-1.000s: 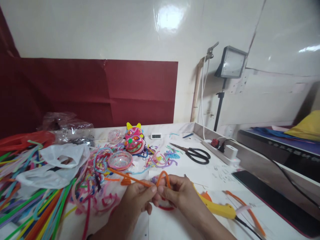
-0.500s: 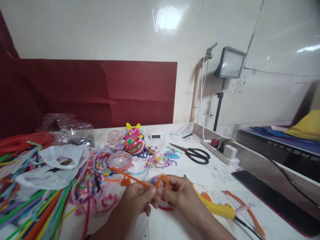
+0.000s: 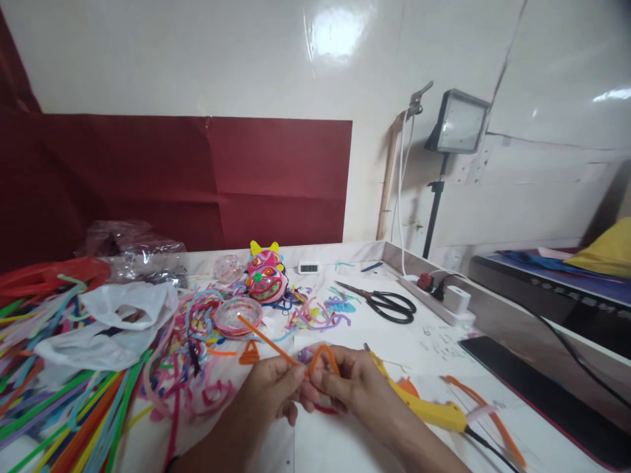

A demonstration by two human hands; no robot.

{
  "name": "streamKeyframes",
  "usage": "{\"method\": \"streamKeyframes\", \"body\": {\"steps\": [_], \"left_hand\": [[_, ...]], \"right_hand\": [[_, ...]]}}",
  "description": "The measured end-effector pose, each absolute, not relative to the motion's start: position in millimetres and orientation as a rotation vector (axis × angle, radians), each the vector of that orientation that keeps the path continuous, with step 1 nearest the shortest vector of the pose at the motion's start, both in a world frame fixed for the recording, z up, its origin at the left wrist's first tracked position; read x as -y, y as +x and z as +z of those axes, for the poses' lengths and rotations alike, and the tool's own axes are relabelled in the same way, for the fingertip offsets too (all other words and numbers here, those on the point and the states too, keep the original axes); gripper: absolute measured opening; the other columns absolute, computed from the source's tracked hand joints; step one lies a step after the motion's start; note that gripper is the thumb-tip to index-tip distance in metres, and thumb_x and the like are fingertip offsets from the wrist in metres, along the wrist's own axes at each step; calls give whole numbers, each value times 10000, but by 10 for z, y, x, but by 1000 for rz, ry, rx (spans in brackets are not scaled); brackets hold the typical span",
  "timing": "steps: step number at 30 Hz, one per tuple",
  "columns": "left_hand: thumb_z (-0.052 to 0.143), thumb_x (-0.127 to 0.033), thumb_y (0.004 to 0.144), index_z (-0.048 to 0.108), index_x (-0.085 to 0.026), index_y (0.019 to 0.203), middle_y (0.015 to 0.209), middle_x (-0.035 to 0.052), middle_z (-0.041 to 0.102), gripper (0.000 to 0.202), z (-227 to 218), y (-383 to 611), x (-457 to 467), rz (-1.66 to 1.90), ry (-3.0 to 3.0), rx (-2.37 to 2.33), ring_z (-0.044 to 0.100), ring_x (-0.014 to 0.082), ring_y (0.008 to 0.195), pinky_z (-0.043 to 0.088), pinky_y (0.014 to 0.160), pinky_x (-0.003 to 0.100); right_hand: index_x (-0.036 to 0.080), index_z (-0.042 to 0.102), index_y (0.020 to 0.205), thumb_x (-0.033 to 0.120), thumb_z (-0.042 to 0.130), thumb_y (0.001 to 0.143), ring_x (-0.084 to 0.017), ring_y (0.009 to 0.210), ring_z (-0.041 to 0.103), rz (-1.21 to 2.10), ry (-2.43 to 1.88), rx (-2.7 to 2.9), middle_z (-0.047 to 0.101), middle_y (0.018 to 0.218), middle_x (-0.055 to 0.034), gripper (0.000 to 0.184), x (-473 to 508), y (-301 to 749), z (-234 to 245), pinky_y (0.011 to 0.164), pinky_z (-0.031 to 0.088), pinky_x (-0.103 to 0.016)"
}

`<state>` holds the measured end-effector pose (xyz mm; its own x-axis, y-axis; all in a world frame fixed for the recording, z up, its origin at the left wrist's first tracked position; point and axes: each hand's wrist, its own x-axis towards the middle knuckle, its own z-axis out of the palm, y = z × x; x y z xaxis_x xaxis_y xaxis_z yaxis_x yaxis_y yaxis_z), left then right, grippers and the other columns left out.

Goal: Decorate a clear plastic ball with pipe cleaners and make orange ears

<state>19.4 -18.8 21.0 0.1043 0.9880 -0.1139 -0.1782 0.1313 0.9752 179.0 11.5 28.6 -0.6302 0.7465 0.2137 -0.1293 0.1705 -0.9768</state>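
My left hand (image 3: 273, 389) and my right hand (image 3: 352, 383) meet low in the middle, fingertips pinched together on an orange pipe cleaner (image 3: 269, 342). Its straight tail runs up and left from my left fingers; a small arched loop stands between the two hands. A purple bit shows just behind the loop. A red ring of pipe cleaner lies on the white sheet under my hands.
A yellow glue gun (image 3: 426, 410) lies right of my right hand. Black scissors (image 3: 389, 304), a power strip (image 3: 446, 299), a colourful mask figure (image 3: 266, 274), a clear dish (image 3: 237, 315), loose pipe cleaners (image 3: 59, 401) at left, a white bag (image 3: 111, 325).
The straight orange tail has swung upward and rightward, its free end now over the clear dish. Both hands stay in place, still pinching.
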Motion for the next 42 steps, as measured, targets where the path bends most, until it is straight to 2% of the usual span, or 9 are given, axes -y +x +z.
{"method": "streamKeyframes", "body": {"steps": [7,13,20,25,29,33,38,42], "left_hand": [[726,-559,592,600,-130,651,524,32,666,451,148,181,148,1162,1120,-1110,558,100,436,328,345,165],[704,-577,610,594,-137,652,515,27,655,455,140,182,154,1148,1151,-1137,544,94,430,313,341,165],[735,-534,613,612,-125,684,587,26,644,433,224,208,223,1104,1039,-1056,565,99,504,347,367,153],[699,-483,695,630,-132,702,587,9,589,357,305,233,287,1038,970,-945,498,76,507,301,374,141],[685,-489,714,639,-122,736,605,11,558,371,336,249,324,999,976,-894,460,67,503,315,393,145],[720,-484,681,629,-149,879,677,-2,545,399,376,270,361,996,994,-859,448,56,500,274,360,131],[697,-448,729,568,-191,827,546,-54,500,304,401,295,376,931,1003,-840,342,27,396,203,331,127],[749,-448,671,504,-199,766,493,-76,475,362,344,325,362,987,943,-796,318,17,362,162,323,136]], "right_hand": [[155,535,682,415,530,875,-113,591,461,1361,-609,1809,585,655,-18,324,-93,1766,238,560,338,-239],[162,541,771,411,459,919,-129,660,497,1353,-611,1848,590,710,-14,300,-82,1791,199,615,358,-249],[157,541,783,433,508,894,-128,657,520,1535,-425,1734,577,683,-9,299,-59,1776,229,619,382,-243],[146,555,760,409,517,895,-118,630,500,1507,-422,1769,589,666,-12,299,-13,1803,306,624,368,-244],[157,558,771,407,545,877,-130,660,519,1520,-437,1762,580,683,-10,271,14,1831,329,647,388,-251],[172,581,814,387,564,868,-151,733,561,1527,-428,1772,589,757,-19,222,63,1854,368,697,424,-268],[200,598,806,381,573,863,-145,684,594,1574,-404,1746,600,707,-2,191,139,1849,451,690,452,-266],[201,605,802,394,599,841,-140,666,608,1602,-390,1691,609,715,-5,196,155,1830,442,677,470,-263]]}}
